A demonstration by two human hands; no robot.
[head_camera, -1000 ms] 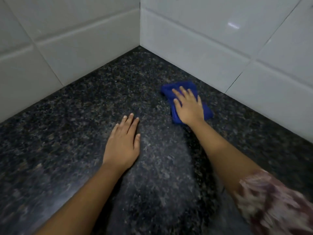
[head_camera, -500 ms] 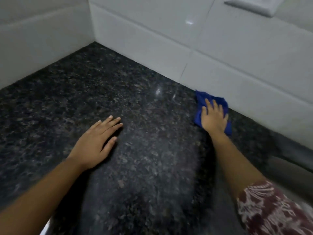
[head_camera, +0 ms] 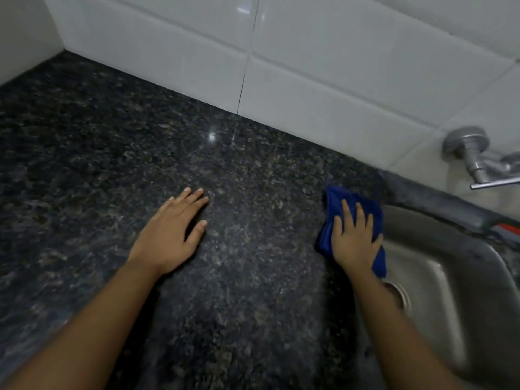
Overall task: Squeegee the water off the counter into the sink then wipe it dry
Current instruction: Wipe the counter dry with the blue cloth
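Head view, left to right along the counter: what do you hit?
left hand flat on the granite → blue cloth pressed under the right hand → steel sink. The wall tap sits above the sink, so it is left unordered.

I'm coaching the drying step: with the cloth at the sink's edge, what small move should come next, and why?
Probably draw the blue cloth left across the counter for another pass: the right hand presses it flat at the rim of the sink, where the counter ends, and wide counter lies toward the left hand.
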